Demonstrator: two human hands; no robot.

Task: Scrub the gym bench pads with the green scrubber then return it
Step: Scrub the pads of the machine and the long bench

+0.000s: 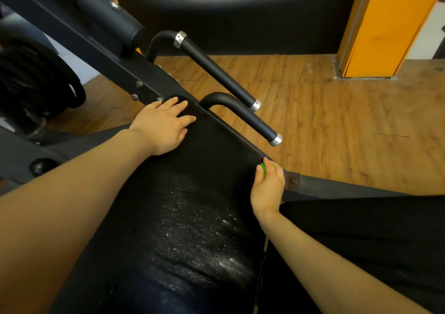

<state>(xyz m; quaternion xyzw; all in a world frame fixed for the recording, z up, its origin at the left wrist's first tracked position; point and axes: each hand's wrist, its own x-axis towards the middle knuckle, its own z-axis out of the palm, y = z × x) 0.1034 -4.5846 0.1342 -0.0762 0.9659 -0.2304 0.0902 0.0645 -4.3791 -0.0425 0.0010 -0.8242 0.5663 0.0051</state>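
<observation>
A long black bench pad [192, 205] runs from the bottom of the view up toward the machine frame, its middle flecked with white residue. My left hand [163, 125] lies flat on the pad's far end with the fingers spread. My right hand [267, 188] grips the green scrubber [264, 169] at the pad's right edge, where the pad meets the metal frame. Most of the scrubber is hidden inside my fingers; only a green sliver shows.
Two black handle bars with silver caps [255, 123] [216, 70] stick out to the right of the pad. Weight plates [36, 80] hang at the left. A second black pad [373, 241] lies at the lower right. Wooden floor [337, 121] and an orange pillar [385, 24] are beyond.
</observation>
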